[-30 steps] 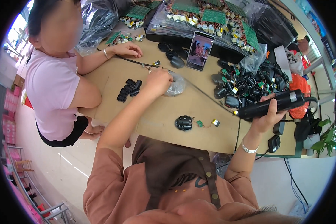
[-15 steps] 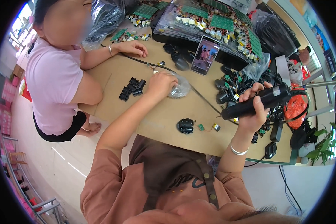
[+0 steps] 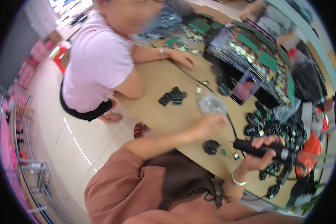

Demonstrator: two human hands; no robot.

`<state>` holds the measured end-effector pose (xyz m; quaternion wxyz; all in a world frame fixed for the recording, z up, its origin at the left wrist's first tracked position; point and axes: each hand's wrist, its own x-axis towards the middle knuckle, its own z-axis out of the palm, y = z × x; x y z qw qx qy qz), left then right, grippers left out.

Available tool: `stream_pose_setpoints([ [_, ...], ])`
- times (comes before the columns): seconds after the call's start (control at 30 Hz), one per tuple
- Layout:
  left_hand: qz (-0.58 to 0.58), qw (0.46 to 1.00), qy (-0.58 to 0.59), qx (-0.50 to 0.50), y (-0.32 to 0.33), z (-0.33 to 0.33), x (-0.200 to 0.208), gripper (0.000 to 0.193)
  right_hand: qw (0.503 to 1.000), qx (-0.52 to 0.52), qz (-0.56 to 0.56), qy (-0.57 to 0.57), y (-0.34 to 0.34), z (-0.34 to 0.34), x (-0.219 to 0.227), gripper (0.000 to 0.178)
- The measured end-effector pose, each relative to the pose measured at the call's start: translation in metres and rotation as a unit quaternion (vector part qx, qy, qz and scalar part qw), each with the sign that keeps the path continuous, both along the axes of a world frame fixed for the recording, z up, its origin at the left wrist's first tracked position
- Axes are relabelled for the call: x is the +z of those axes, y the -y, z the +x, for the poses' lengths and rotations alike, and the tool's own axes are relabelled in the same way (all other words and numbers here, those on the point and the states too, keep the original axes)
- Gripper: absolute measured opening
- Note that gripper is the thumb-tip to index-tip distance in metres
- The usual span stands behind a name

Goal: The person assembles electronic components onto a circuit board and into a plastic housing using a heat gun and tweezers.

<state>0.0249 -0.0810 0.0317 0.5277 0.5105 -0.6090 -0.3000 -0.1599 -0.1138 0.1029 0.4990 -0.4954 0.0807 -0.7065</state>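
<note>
Right hand (image 3: 264,151) was wrapped snugly round the black corded driver (image 3: 245,147), left hand (image 3: 212,125) blurred, hold unclear, and the round black housing (image 3: 211,147) sat by the near edge of the table (image 3: 175,121), where a careless sweep could've knocked it off.

On my left I have a person in a pale pink top (image 3: 97,63). A lit phone (image 3: 246,86) stands tilted at the far right, with an orange-red bag (image 3: 310,150) nearer me; pink packages (image 3: 38,51) and a wooden stool (image 3: 25,111) fill my far left.
</note>
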Motion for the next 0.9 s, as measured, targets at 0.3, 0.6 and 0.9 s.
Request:
stream_pose_setpoints([
  [0.3, 0.077, 0.972, -0.214, -0.059, -0.031, -0.033, 0.002, 0.009, 0.999, -0.025, -0.034, 0.033, -0.017, 0.0, 0.007, 0.051],
  [0.6, 0.107, 0.956, -0.261, -0.073, -0.032, -0.034, -0.017, 0.009, 0.999, -0.013, -0.022, 0.033, -0.019, 0.005, 0.007, 0.053],
  [0.9, 0.201, 0.925, -0.292, -0.134, -0.031, -0.027, -0.015, 0.015, 0.999, 0.02, 0.015, 0.047, -0.017, 0.007, 0.007, 0.054],
])
